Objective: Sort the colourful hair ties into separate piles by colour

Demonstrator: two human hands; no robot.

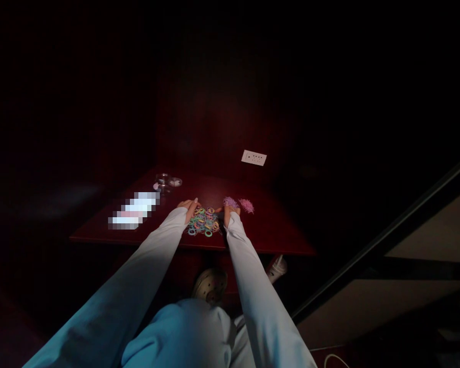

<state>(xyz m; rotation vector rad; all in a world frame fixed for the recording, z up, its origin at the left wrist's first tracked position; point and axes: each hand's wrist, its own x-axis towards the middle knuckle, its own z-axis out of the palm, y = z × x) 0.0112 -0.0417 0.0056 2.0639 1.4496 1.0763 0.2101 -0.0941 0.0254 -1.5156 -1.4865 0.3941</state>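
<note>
A heap of multicoloured small elastic bands (203,222) lies near the front edge of a dark red table (272,230). At the heap's left side rests my left hand (189,206), its fingers stretched forward along the bands. My right hand (232,210) is to the right of the heap, touching or just in front of a pile of purple bands (230,201). Its thumb points left, apart from the other fingers, which are partly hidden. Beyond it lies a separate pile of pink bands (247,205). I make out nothing held in either hand.
A clear jar (163,180) and a round clear lid (175,182) stand at the back left. A bright, pixelated flat object (134,210) lies left of my hands. A white socket plate (253,157) is on the wall behind. Under the table is a clog (210,285).
</note>
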